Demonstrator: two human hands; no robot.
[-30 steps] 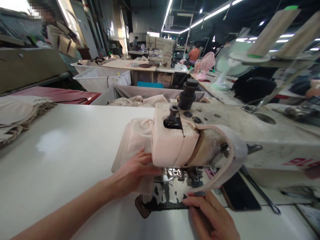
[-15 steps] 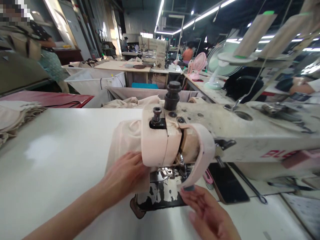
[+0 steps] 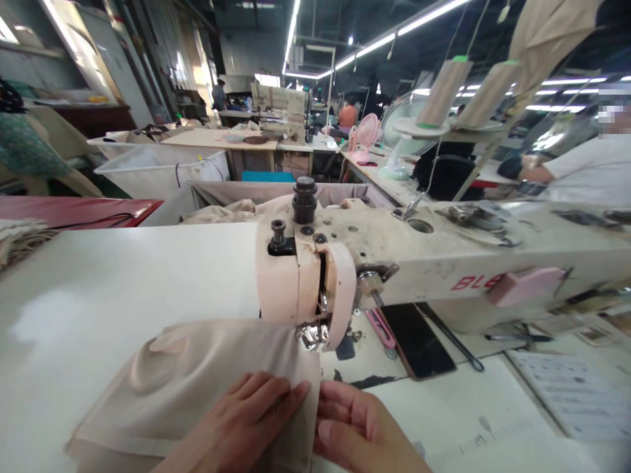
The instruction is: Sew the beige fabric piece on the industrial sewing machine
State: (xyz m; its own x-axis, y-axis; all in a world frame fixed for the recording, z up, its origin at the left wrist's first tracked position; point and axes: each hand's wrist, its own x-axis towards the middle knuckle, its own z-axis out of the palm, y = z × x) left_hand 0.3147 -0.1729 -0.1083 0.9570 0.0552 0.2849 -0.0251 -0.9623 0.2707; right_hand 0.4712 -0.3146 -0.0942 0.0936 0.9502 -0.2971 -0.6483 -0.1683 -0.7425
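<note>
Desk (image 3: 123,276): white top, sewing machine (image 3: 444,263) running across its right half, head toward the middle.

Beige fabric piece (image 3: 197,381) lies flat on the desk near the front edge, left of the needle area; its right edge sits just at the presser foot (image 3: 311,335). Looks like it's laid out and being lined up for a seam, so positioning is about done and no stitching is visible on this edge that I can tell.

Left hand (image 3: 241,420): flat, fingers spread, pressing down on the fabric's right front corner. Right hand (image 3: 359,433): fingers curled at the fabric's edge, touching the left hand's fingertips, so the hands are together. Whether it pinches the edge, I can't tell.

Phone (image 3: 417,341) lies under the machine arm.

Versus 0.5 s ago: the fabric was bunched behind the machine head with the left hand on it; now it's pulled forward and spread flat. The right hand was holding a curved strip near the foot; that strip isn't visible now.
</note>
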